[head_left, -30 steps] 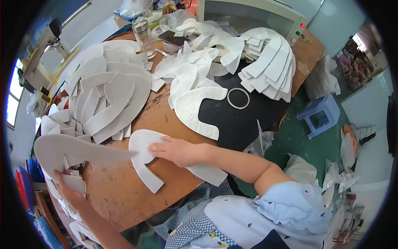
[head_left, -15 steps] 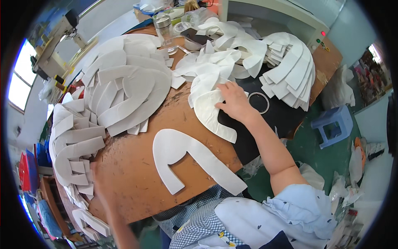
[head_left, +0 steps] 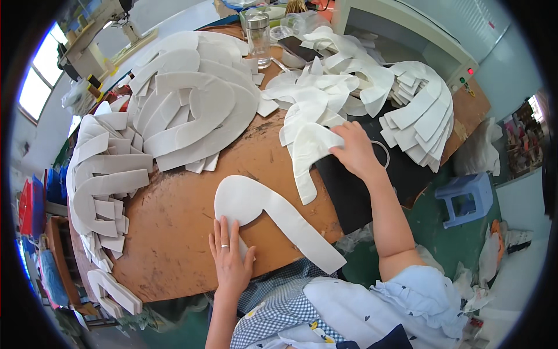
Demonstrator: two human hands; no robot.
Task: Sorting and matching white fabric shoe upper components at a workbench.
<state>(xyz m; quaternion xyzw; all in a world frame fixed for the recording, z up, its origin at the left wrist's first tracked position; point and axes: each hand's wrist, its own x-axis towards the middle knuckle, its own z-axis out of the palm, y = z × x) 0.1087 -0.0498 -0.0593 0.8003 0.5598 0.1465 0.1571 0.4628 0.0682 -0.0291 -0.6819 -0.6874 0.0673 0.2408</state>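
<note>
A thick white U-shaped foam piece [head_left: 296, 224] lies on the brown table in front of me. My left hand [head_left: 231, 262], a ring on one finger, rests flat with its fingers apart on the foam piece's shorter arm, partly covering it. Farther right, my right hand [head_left: 357, 150] pinches one end of a thin, creamy white U-shaped sheet [head_left: 308, 154]. That sheet is bent and hangs partly over a heap of similar thin white pieces [head_left: 322, 87]. My right thumb is under the pinched end.
Overlapping stacks of thick white U-shapes [head_left: 192, 110] cover the table's left side. Fanned white pieces [head_left: 427, 116] lie on a black sheet [head_left: 343, 192] at right, near a ring [head_left: 381, 152]. A glass jar [head_left: 258, 41] and a phone [head_left: 299, 47] stand farther back. A blue stool [head_left: 465, 198] is on the floor.
My left hand has come from the far left onto the thick foam piece. My right hand has taken hold of the thin sheet's end, and the sheet has turned and lifted.
</note>
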